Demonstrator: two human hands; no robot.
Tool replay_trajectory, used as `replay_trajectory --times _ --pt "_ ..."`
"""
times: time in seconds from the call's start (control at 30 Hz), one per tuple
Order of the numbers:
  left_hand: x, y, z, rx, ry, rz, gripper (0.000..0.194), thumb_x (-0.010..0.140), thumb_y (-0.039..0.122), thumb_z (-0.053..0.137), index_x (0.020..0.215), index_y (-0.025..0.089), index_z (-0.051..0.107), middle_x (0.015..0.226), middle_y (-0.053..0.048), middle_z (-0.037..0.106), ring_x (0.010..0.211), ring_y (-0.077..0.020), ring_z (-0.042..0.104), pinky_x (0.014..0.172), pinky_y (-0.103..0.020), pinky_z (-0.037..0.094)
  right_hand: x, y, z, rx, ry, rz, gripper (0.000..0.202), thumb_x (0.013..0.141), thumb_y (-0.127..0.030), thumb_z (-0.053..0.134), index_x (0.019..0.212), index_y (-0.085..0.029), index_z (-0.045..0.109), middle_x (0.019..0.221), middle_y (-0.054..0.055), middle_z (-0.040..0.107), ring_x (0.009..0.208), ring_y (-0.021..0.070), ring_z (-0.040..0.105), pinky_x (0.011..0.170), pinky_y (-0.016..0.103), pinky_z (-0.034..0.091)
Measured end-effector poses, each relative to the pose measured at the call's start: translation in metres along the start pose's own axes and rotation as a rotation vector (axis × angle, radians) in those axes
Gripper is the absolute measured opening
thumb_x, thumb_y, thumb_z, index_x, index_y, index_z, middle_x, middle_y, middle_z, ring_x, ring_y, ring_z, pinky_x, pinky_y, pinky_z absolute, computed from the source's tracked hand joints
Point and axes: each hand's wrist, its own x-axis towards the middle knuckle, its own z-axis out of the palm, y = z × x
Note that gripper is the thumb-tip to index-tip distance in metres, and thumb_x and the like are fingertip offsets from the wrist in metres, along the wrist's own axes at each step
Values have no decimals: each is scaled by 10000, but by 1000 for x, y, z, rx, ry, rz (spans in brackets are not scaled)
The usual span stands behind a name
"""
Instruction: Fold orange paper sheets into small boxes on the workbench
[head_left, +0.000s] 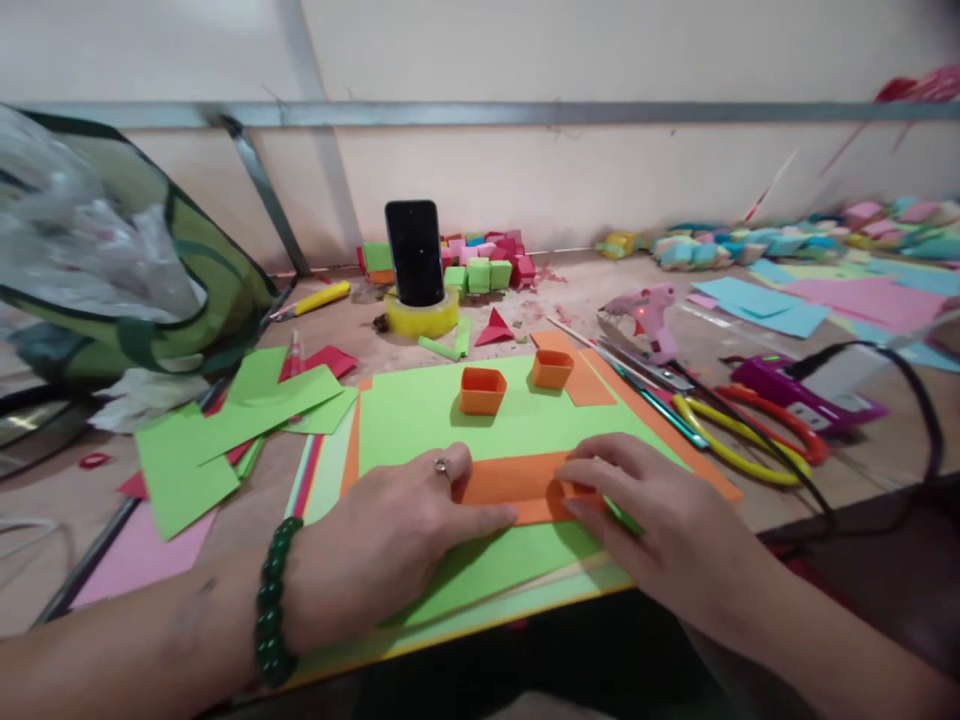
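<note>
An orange paper strip [517, 485] lies across green paper sheets [405, 430], with a crease running along its length. My left hand [397, 535], with a ring and a green bead bracelet, holds down the strip's left end, fingers curled and thumb along its lower edge. At the other end, my right hand [652, 510] has its fingers and thumb closed around the strip; something green shows under that thumb. Beyond the hands stand two small folded orange paper boxes, one box [481, 391] in the middle and another box [551, 370] on the right.
Scissors [750, 440], a pink glue gun [649, 315] and a purple power strip [810, 390] lie on the right. A phone [415, 252] stands in a yellow tape roll [424, 314]. Green paper pieces [187, 470] and a green bag [202, 230] are on the left.
</note>
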Motion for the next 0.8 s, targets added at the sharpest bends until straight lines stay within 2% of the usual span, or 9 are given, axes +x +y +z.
replay_trajectory --times 0.1,0.17,0.23,0.4,0.57,0.7,0.8 --pt "1 -1 -1 44 -27 39 476 939 150 371 1299 439 488 887 -20 481 691 -134 476 603 -241 404 0 -2 0 -123 123 -264 258 897 -100 468 1021 -224 657 1069 90 647 975 221 567 810 372 483" --pt "2 -1 -2 53 -32 58 459 949 152 350 1299 410 496 879 -24 487 693 -141 467 606 -255 404 0 -4 -1 -143 121 -405 272 908 -86 452 1043 -204 656 1050 81 672 991 214 563 830 368 468" --pt "2 -1 -2 59 -28 82 447 948 143 338 1292 368 513 880 -32 497 702 -152 466 615 -273 406 -1 -5 -2 -148 82 -461 264 927 -105 440 1081 -175 643 1031 80 682 989 209 565 812 352 462" --pt "3 -1 0 67 5 148 446 928 98 335 1288 281 522 875 -50 522 692 -160 460 620 -283 404 -1 -6 -1 -123 30 -478 283 961 -129 387 1115 -133 625 993 78 691 926 198 572 752 348 462" --pt "1 -1 -1 123 17 200 421 908 82 380 1275 239 513 883 -54 549 693 -162 466 623 -277 395 -2 1 -2 -32 22 -437 264 944 -97 392 1028 -127 640 909 82 696 910 196 580 765 342 485" --pt "-5 3 -6 188 -7 289 263 913 98 402 1094 130 590 839 -58 577 679 -173 475 619 -300 384 -11 11 -9 47 22 -393 304 918 -48 379 1038 -145 641 905 93 691 895 187 589 754 295 510" --pt "-7 6 -9 159 -15 302 233 894 91 401 1012 108 601 822 -60 586 674 -180 485 620 -312 383 -15 11 -11 46 7 -349 359 888 -7 349 1041 -152 639 896 98 675 871 190 584 722 292 507"
